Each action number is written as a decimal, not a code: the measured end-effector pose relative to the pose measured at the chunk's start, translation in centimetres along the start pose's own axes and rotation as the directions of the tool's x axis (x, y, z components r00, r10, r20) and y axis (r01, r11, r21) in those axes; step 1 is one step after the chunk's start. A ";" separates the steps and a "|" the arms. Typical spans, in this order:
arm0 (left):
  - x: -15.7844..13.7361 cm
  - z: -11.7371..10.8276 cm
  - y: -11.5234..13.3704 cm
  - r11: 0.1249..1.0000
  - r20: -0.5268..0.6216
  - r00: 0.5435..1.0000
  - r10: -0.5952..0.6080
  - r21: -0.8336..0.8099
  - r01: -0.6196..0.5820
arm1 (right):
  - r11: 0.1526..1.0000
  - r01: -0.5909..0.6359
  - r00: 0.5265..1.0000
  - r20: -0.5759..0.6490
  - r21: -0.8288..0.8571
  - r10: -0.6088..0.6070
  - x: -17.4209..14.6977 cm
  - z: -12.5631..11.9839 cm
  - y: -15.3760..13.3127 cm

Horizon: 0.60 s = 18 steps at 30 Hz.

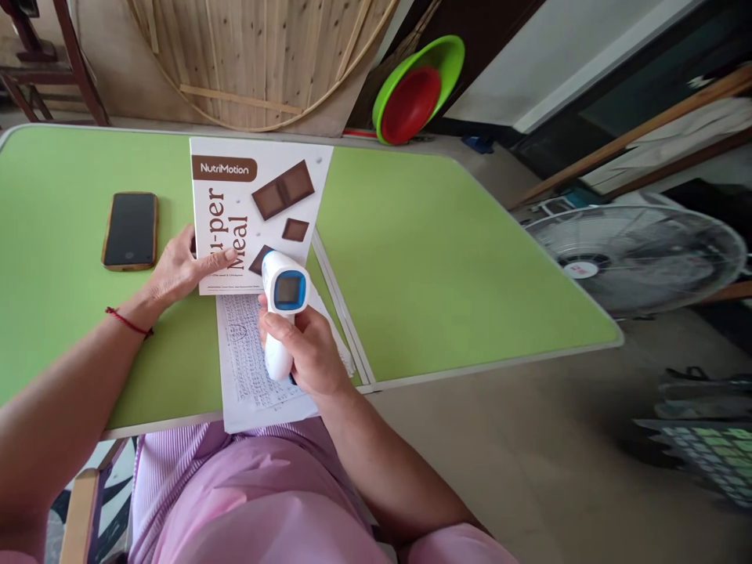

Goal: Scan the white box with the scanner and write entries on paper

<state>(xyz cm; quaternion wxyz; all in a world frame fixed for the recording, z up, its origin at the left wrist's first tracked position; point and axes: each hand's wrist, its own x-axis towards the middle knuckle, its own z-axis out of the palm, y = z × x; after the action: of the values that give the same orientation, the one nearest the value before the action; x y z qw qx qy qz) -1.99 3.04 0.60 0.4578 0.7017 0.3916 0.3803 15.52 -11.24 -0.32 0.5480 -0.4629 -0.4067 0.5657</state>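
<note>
My left hand (pixel 181 268) grips the lower left edge of a white box (pixel 276 243) printed with brown chocolate squares, its thumb across the front and its other fingers out of sight behind. In my right hand (pixel 314 352) is a white infrared thermometer (pixel 277 356), held by its handle with its dark, blue-framed screen towards me. The thermometer's head overlaps the box's lower right corner in view; whether they touch, I cannot tell. Handwritten sheets of paper (pixel 247 392) lie under the box and the thermometer, at the table's near edge.
A phone (pixel 130 229) lies left of the box on the green folding table (pixel 446 258). An electric fan (pixel 640 258) stands beyond the table's right end. Behind the table are a round wooden board (pixel 264 55), green and red basins (pixel 411 102) and a wooden chair (pixel 59 74).
</note>
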 end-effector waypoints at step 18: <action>0.6 -0.9 -0.9 0.975 -0.140 0.974 0.180 -0.106 -0.195 | 0.805 0.173 0.968 -0.052 -0.567 -0.244 -0.9 -5.8 -4.5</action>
<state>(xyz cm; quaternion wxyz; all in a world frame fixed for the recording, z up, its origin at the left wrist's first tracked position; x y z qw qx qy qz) -2.70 4.13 0.10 0.4347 0.6808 0.3289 0.4892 22.17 -12.14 2.72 0.4715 -0.5890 -0.5680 0.3289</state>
